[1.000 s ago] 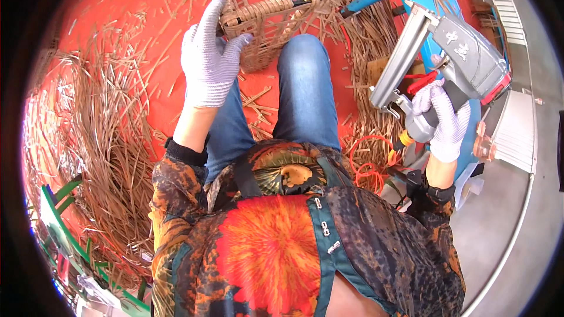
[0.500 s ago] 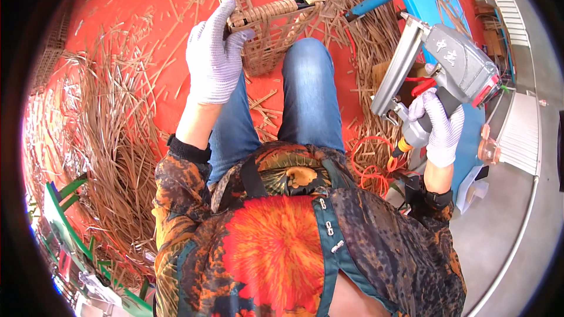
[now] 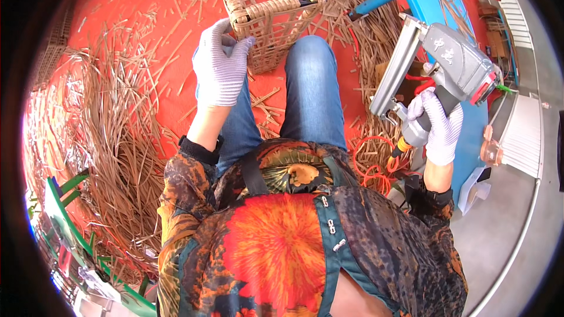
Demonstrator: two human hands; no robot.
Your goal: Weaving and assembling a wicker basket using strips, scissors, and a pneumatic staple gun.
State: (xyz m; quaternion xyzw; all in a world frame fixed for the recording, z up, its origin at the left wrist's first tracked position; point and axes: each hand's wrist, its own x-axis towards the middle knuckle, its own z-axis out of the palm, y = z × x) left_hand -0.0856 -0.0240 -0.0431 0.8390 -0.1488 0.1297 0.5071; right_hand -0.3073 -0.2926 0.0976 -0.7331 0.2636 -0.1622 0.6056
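Observation:
A tan woven basket [image 3: 276,38] with a wrapped rim and dark bits of frame showing stands tilted in front of my knees. My left hand [image 3: 222,73], in a white knit glove, is at its near left corner. The fingers curl at the basket's side and the thumb lies against the weave; some fingertips are hidden. In my gloved right hand [image 3: 440,126] is a grey air nail gun [image 3: 461,61], the fingers wrapped round its handle. Its long silver magazine slants down to the left, apart from the basket. A yellow-and-black hose fitting [image 3: 402,147] hangs below the handle.
Brown strips [image 3: 117,152] lie piled on the red floor at left, with more beyond the basket. A blue bench [image 3: 432,0] stands at the right. Coiled orange air hose [image 3: 373,164] rests beside my right knee. Other woven pieces [image 3: 56,53] stand at far left.
My left hand has slid down and slightly right from the basket's rim, its fingers now more curled. The basket has shifted slightly right. The nail gun stays nearly in place.

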